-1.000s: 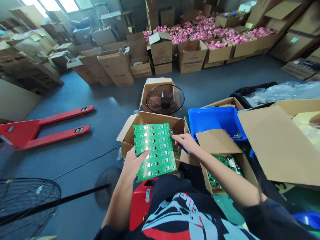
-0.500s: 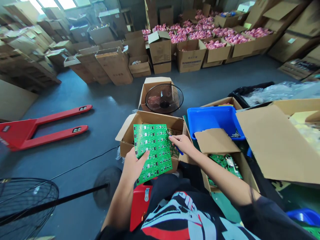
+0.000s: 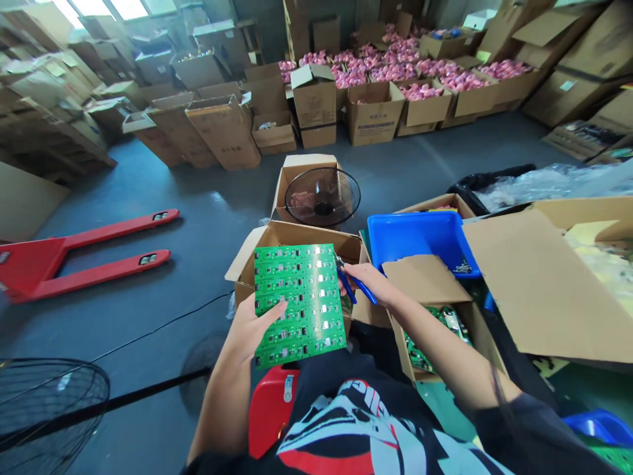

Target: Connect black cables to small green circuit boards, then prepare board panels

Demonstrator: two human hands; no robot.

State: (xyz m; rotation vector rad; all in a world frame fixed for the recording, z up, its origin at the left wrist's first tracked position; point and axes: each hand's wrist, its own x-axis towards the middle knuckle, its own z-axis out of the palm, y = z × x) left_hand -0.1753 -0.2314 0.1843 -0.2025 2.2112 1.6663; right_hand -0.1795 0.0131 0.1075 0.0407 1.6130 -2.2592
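Grasps a green circuit-board panel (image 3: 301,297) by its left edge in the left hand (image 3: 251,326), with the thumb laid over the component face and the other fingers out of sight beneath. Holds it, rows of small parts uppermost, above an open cardboard box (image 3: 297,232). Grips blue-handled pliers (image 3: 366,293) in the right hand (image 3: 370,280), with fingers wrapped round the handles and the two grips spread in a V. Points the metal tips at the panel's upper right edge; too small here to tell touching from just beside.

Has a blue plastic bin (image 3: 413,229) near the right hand, with small metal parts (image 3: 463,268) in its right corner. Has, under the right forearm, another carton (image 3: 487,336) with green circuit boards (image 3: 419,353) inside and a flap (image 3: 420,277) folded out toward the bin. Faces a black wire fan guard (image 3: 324,208) just past the first box. Has a red pallet jack (image 3: 109,265) well apart on the left, on the blue-grey floor (image 3: 208,231). Faces, across that floor, cartons full of pink goods (image 3: 390,71).
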